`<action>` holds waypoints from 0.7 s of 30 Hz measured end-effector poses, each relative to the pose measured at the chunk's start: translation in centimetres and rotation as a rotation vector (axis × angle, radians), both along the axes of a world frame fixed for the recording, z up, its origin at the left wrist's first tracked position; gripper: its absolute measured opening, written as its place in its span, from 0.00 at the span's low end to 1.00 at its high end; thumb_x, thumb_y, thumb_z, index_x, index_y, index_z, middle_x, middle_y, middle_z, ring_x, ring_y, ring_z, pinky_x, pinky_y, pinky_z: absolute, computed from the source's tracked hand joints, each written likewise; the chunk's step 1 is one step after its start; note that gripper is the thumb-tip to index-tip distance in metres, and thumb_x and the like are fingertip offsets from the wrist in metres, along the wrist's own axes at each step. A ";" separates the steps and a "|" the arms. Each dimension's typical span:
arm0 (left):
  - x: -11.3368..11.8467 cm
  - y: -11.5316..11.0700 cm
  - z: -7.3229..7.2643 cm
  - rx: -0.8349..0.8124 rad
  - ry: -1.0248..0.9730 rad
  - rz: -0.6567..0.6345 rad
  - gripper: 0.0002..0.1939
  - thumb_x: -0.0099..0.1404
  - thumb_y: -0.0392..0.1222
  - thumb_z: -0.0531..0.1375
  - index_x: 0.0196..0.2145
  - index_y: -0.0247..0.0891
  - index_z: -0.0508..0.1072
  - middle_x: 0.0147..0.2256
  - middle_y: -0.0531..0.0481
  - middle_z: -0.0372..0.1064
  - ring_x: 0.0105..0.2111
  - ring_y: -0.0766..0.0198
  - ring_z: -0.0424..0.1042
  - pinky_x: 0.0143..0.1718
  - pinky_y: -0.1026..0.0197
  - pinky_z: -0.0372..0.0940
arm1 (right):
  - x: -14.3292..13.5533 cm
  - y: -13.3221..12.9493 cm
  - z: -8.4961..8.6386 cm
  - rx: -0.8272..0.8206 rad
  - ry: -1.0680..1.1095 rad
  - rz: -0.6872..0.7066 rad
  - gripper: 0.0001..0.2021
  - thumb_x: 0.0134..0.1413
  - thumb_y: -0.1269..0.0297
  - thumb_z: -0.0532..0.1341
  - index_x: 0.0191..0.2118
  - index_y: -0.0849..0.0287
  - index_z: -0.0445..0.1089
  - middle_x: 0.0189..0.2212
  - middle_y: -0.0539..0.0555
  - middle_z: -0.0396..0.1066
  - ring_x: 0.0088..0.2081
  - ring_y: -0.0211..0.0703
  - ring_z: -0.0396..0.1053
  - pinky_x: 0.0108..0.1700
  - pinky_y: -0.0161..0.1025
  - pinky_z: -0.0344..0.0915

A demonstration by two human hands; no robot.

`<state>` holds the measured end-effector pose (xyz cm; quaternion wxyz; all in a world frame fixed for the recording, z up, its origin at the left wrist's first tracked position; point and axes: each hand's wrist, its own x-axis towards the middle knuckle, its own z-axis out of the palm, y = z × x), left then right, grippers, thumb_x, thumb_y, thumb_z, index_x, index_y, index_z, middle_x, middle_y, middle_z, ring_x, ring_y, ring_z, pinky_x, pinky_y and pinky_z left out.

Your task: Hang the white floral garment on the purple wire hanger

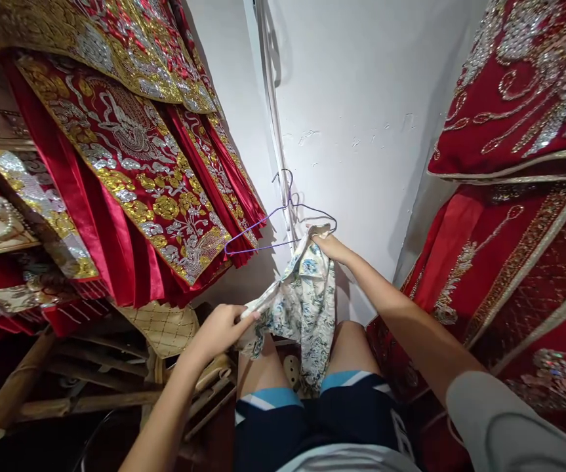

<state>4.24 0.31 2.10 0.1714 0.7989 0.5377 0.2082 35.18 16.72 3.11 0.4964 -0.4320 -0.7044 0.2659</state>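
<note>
A white floral garment with blue and green print hangs loosely between my hands, above my thighs. My left hand pinches its left edge between thumb and fingers. At its upper right, my right hand grips the fabric beside the right end of a purple wire hanger. The hanger's left arm is bare and points to the left. Its hook sits by a thin vertical conduit on the wall. Whether the hanger's right end is inside the fabric, I cannot tell.
Red embroidered garments with gold and silver sequins hang on the left, and more red beaded garments on the right. A white wall stands ahead, with the vertical conduit on it. Bamboo furniture is at lower left.
</note>
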 end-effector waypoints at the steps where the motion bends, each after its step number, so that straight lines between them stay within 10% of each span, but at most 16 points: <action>1: -0.3 0.3 0.9 0.044 0.071 0.015 0.26 0.66 0.57 0.56 0.18 0.38 0.63 0.17 0.54 0.56 0.20 0.66 0.52 0.25 0.62 0.45 | -0.5 0.8 -0.4 -0.037 -0.024 -0.011 0.12 0.56 0.62 0.53 0.36 0.61 0.72 0.34 0.56 0.76 0.40 0.47 0.70 0.48 0.42 0.65; 8: -2.4 3.0 4.8 0.289 0.416 0.086 0.21 0.65 0.52 0.55 0.18 0.41 0.68 0.19 0.45 0.68 0.21 0.56 0.65 0.32 0.59 0.54 | 1.7 0.1 -0.5 -0.007 -0.052 0.001 0.07 0.48 0.63 0.59 0.32 0.61 0.71 0.31 0.52 0.74 0.35 0.43 0.68 0.42 0.38 0.64; 21: 1.2 6.2 9.6 0.437 0.182 -0.049 0.15 0.64 0.47 0.52 0.26 0.37 0.71 0.53 0.36 0.71 0.50 0.45 0.71 0.54 0.46 0.64 | 2.9 -5.5 1.4 0.068 -0.232 -0.058 0.06 0.47 0.65 0.58 0.25 0.60 0.69 0.24 0.50 0.70 0.29 0.42 0.65 0.32 0.36 0.58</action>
